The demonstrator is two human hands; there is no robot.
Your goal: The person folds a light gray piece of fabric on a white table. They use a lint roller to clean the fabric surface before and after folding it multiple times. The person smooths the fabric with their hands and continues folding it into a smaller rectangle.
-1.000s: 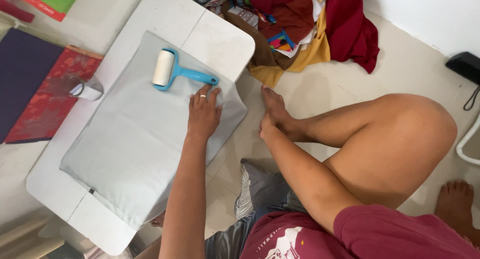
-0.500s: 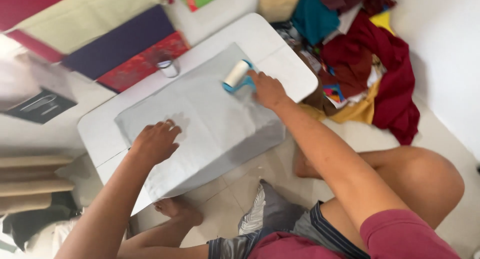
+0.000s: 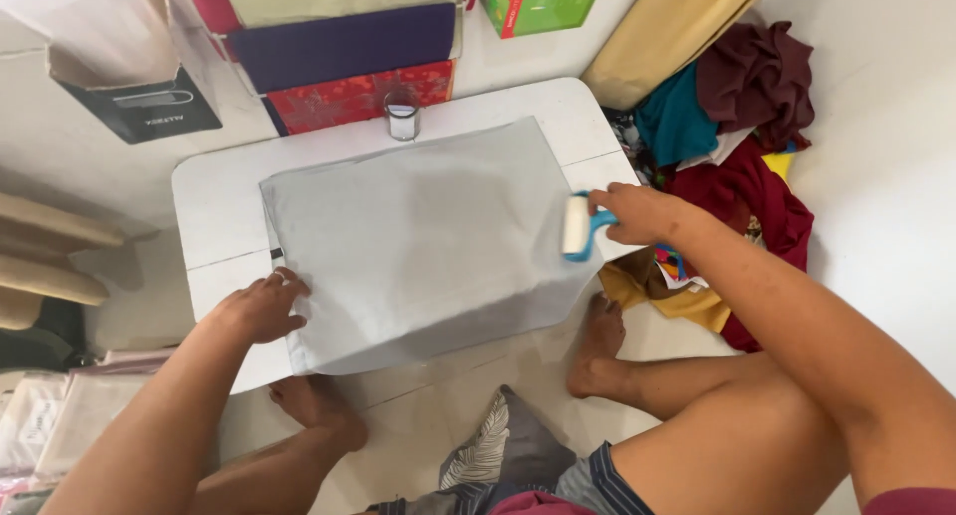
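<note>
Lint roller (image 3: 576,224) gripped in right hand (image 3: 637,214), best rolled flat while left hand (image 3: 261,308) pins grey cloth (image 3: 418,236) taut.

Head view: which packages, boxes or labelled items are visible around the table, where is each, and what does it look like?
Green and red carton: top edge, behind the table, rectangular.
Clear plastic box with dark label card: top left on the floor, boxy, see-through, black insert.
Flat packets: stacked behind the table, purple over patterned red, pale one above.
Clear-wrapped packets: bottom left, soft, whitish.
No screens or signs.
</note>
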